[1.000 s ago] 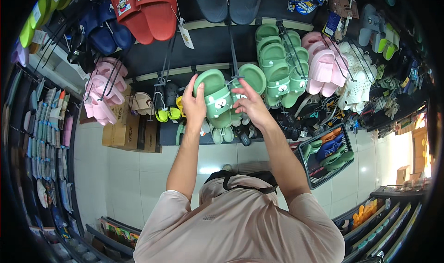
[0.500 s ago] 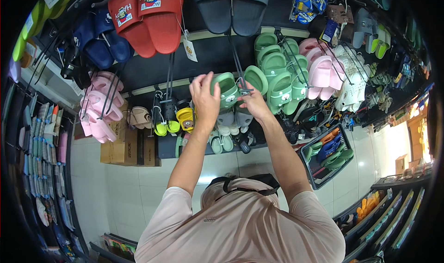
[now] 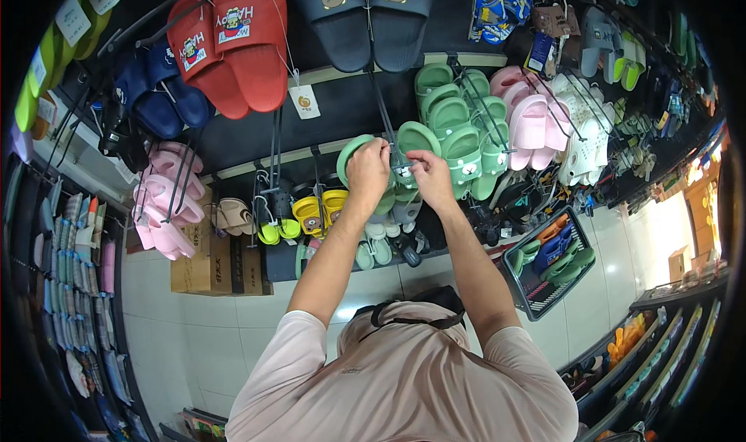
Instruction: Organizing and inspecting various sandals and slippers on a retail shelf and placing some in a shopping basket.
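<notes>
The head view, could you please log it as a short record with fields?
Left hand: curled over a green slipper; grip unclear
Right hand: near the end of a hook
Above: red slippers, dark slippers
Further right: pink slippers, white clogs
Lower right: basket holding green, blue and orange footwear

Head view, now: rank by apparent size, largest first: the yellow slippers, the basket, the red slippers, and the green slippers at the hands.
1. Red slippers
2. Basket
3. Yellow slippers

Green slippers unranked: left hand and right hand partly cover them.
</notes>
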Available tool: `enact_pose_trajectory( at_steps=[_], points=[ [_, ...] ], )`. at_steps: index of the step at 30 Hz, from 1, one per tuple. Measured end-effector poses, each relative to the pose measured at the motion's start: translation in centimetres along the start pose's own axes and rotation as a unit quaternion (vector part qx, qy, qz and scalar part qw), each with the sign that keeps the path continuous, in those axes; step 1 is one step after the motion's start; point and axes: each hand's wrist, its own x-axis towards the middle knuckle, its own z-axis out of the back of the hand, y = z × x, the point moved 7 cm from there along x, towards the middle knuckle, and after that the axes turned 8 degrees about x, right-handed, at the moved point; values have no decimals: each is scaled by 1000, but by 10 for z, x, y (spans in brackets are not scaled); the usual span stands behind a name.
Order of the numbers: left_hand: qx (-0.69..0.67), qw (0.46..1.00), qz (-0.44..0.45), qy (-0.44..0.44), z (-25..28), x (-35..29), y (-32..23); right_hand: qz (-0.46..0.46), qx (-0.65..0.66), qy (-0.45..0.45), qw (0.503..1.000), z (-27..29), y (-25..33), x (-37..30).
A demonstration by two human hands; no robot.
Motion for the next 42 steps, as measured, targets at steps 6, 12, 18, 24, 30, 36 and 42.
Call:
enact_pose_trajectory(
  at_steps=[6,12,18,24,30,36,42],
  points=[
    [-7,999,-41,-7,-8,17,12,-45,15,17,999,-1,-3,22],
    [35,997,59,41,-31,63,36,-2,30,49,998,-2,-13,45],
    [56,996,61,24,-49,105,53,-28,46,113,992,6,-31,31],
    [132,986,92,41,-61,141,77,-26,70,161,984,12,-9,7],
    [154,977,146,16,-70,162,87,-40,50,183,981,22,-14,-3],
    [84,973,201,-80,-77,170,98,-72,39,178,981,31,-17,-3],
    [-124,961,183,-166,-104,151,140,-105,31,206,972,24,-22,-10]
  ],
)
